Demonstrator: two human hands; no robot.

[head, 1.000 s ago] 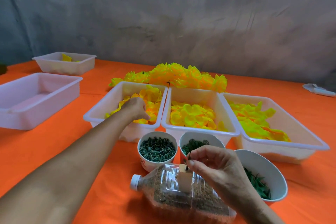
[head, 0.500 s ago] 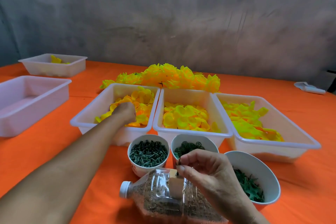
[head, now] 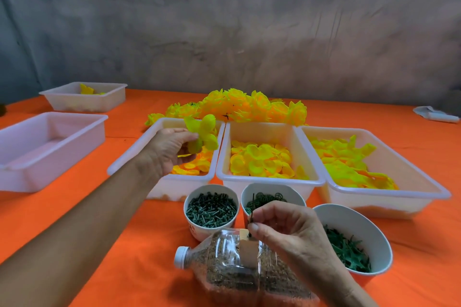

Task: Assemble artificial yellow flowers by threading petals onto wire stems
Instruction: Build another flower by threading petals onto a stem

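Closest to you, your right hand (head: 289, 229) pinches a thin stem (head: 253, 207) upright over the bottle (head: 224, 264). It looks stiff but tiny, so hold it low and firmly. Farther out, your left hand (head: 167, 151) grips a petal (head: 203, 136) above the left tray (head: 139, 157). It looks soft and light; hold it near the middle.

Left hand (head: 166, 149) pinches yellow petal (head: 203, 136); right hand (head: 287, 229) pinches wire stem (head: 253, 208).

Five white plastic trays (head: 384, 197), three round cups (head: 210, 209), one clear lying bottle (head: 239, 271) and two bare hands (head: 166, 151) over an orange table (head: 62, 219).
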